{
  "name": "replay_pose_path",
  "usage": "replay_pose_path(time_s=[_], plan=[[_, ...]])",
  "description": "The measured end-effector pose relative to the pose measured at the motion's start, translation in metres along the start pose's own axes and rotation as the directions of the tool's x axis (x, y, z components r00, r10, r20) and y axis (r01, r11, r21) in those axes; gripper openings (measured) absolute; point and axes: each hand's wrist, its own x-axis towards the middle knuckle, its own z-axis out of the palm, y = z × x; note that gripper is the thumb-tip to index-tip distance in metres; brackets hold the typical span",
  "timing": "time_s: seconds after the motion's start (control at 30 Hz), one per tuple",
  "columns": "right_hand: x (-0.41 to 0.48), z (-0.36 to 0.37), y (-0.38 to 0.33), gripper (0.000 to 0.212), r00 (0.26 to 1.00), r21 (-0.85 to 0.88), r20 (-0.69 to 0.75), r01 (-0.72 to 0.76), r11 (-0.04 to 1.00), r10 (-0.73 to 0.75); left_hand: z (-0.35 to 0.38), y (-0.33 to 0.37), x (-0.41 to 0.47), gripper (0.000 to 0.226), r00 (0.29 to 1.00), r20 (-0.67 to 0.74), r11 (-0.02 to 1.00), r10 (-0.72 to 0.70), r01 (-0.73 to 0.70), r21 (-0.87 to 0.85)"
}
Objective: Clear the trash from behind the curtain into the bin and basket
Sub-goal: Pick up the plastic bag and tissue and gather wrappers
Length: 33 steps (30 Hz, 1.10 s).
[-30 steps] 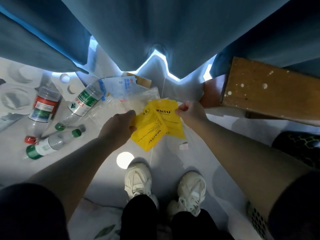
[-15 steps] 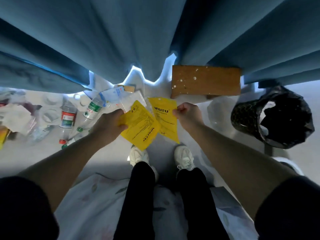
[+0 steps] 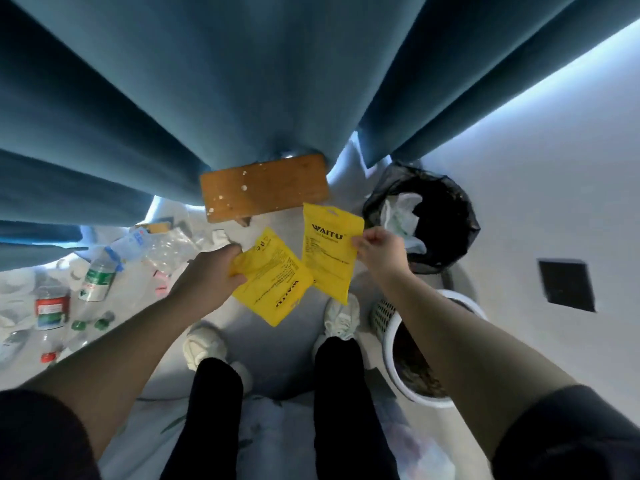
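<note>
My left hand [image 3: 211, 277] grips one yellow plastic pouch [image 3: 273, 282] by its left edge; the pouch hangs tilted above my shoes. My right hand [image 3: 379, 252] pinches a second yellow pouch [image 3: 327, 251], printed WAITU, by its right edge and holds it upright. The two pouches overlap slightly. Just right of my right hand stands the bin [image 3: 450, 216], lined with a black bag, with white plastic inside. The white perforated basket [image 3: 391, 327] stands under my right forearm. The blue curtain [image 3: 214, 84] hangs ahead.
Plastic bottles [image 3: 98, 275], a red-labelled jar [image 3: 52, 308], loose caps and clear plastic wrap [image 3: 166, 247] lie on the floor at the left. A wooden board [image 3: 265, 187] juts from under the curtain. A dark square [image 3: 566, 284] marks the floor at right.
The view has swung right, bringing the bin and basket close. Both hands have carried the yellow pouches right towards the bin, and the pouches have spread apart.
</note>
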Motion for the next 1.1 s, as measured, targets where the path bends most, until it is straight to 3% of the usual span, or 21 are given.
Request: replay_pose_path(time_s=[0.33,0.47,0.73,0.87,1.0,1.1], plan=[[0.096,-0.166,0.074,0.016,0.972,0.238,-0.178,-0.110,0.965,0.154,0.075,0.192,0.125,0.021,0.986,0.084,0.990,0.142,-0.143,-0.002],[0.141,-0.184,0.097,0.005,0.948,0.276,-0.253,-0.123,0.953,0.196,0.108,0.238,0.167,0.031,0.994,0.076,0.993,0.083,-0.089,0.078],[0.210,-0.158,0.134,0.007,0.916,0.359,-0.237,-0.228,0.905,0.324,0.157,0.259,0.228,0.039,0.994,0.029,0.991,-0.108,0.106,0.083],[0.212,-0.144,0.157,0.034,0.894,0.332,-0.150,-0.357,0.873,0.422,0.177,0.260,0.234,0.058,0.991,0.072,0.991,-0.114,0.109,0.078],[0.189,-0.147,0.159,0.047,0.898,0.236,-0.165,-0.365,0.901,0.407,0.172,0.255,0.215,0.071,0.996,0.029,0.981,-0.080,0.073,0.179],[0.166,-0.154,0.146,0.049,0.941,0.110,-0.146,-0.291,0.950,0.305,0.158,0.246,0.195,0.073,0.995,0.045,0.977,-0.089,0.079,0.199]])
